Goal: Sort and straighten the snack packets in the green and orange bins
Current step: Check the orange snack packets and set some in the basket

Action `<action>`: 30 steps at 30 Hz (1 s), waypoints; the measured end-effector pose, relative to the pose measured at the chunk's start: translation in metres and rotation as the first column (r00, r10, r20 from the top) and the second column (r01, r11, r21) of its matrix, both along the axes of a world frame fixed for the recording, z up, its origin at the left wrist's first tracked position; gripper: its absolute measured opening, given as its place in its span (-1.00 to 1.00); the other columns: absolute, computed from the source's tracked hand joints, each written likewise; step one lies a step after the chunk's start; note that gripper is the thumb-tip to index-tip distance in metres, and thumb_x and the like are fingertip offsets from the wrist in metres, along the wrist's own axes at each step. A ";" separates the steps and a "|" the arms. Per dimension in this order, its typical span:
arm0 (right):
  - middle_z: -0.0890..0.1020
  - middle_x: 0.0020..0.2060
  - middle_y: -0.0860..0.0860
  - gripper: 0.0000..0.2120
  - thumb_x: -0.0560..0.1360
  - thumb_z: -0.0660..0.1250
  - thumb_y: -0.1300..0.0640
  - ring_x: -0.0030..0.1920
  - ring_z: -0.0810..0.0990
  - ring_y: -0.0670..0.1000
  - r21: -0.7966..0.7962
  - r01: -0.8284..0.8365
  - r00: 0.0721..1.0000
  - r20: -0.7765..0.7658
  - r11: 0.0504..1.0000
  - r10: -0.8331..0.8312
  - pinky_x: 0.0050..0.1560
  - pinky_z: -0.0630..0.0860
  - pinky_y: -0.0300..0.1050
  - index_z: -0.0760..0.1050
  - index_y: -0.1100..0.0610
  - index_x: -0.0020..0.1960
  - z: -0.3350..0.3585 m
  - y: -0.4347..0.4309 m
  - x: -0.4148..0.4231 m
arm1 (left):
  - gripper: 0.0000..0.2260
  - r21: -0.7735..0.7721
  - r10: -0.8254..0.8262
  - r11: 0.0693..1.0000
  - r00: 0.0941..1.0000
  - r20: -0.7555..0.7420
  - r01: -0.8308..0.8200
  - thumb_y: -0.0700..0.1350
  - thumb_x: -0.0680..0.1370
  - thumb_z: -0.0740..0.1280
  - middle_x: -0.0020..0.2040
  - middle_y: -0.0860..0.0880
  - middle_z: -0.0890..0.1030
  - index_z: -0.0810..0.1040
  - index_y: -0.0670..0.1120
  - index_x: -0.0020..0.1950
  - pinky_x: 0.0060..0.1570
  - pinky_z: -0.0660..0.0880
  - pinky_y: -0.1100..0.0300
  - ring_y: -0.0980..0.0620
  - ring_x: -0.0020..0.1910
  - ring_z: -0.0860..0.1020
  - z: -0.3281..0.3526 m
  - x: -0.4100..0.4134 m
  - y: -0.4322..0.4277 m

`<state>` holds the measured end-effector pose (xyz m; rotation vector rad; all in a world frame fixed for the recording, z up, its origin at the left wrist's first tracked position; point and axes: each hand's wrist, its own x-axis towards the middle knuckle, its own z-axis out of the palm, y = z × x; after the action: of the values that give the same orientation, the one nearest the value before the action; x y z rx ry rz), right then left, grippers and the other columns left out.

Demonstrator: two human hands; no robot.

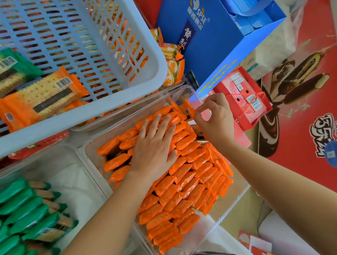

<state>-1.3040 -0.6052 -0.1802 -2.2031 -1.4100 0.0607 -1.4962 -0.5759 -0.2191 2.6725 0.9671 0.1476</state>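
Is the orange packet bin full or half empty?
Mostly full: orange packets stand in rows across most of the clear bin, with bare strips along its edges.

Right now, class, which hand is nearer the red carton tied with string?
Right. The right hand pinches an orange packet just beside the red carton; the left hand lies flat on the orange packets, farther away.

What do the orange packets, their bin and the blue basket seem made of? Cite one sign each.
Orange packets: probably glossy plastic film; they crinkle and glint. Their bin: likely clear hard plastic; its wall is see-through. Blue basket: seemingly matte moulded plastic, with regular slots.
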 end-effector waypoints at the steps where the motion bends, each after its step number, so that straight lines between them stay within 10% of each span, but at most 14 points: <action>1: 0.50 -0.08 0.02 -0.97 0.38 0.41 0.22 -0.03 0.47 -0.04 -0.010 -0.008 1.000 -0.001 1.000 0.008 -0.17 0.48 -0.09 0.62 0.18 -0.20 0.000 -0.001 0.001 | -0.34 0.014 -0.009 1.000 1.000 0.002 0.009 0.18 0.57 0.23 0.61 -0.11 0.07 0.14 -0.08 0.59 0.52 0.03 -0.16 -0.15 0.58 0.01 0.002 0.002 0.002; 18: 0.52 -0.26 -0.21 -0.87 0.51 0.34 0.25 -0.27 0.51 -0.18 0.079 -0.012 0.988 -0.153 0.997 0.024 -0.25 0.45 -0.27 0.48 0.06 -0.15 0.021 -0.008 0.006 | -0.35 0.009 -0.070 0.997 0.987 -0.146 0.072 0.28 0.61 0.04 0.62 -0.04 0.03 0.02 -0.02 0.61 0.51 -0.07 -0.20 -0.11 0.59 -0.04 0.015 0.034 0.014; 25: 0.61 -0.16 0.04 -0.94 0.57 0.24 0.22 -0.24 0.62 0.08 -0.133 -0.143 0.990 -0.031 0.981 0.140 -0.24 0.55 0.14 0.46 0.17 -0.07 0.018 -0.005 0.004 | -0.36 0.010 -0.054 0.998 0.989 -0.136 0.056 0.26 0.61 0.06 0.62 -0.05 0.05 0.05 -0.03 0.60 0.51 -0.05 -0.18 -0.11 0.59 -0.03 0.016 0.034 0.012; 30: 0.53 -0.10 0.10 -0.85 0.66 0.11 0.18 -0.27 0.52 0.12 -0.155 -0.127 0.990 0.040 0.980 0.134 -0.29 0.45 0.08 0.39 0.24 0.00 0.025 -0.008 -0.005 | -0.37 0.007 -0.043 0.999 0.990 -0.131 0.044 0.25 0.62 0.07 0.61 -0.05 0.05 0.07 -0.02 0.60 0.52 -0.05 -0.18 -0.10 0.59 -0.04 0.016 0.034 0.010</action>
<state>-1.3094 -0.6133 -0.1553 -2.2440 -1.6252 0.1656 -1.4626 -0.5663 -0.2033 2.7387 0.9475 -0.0328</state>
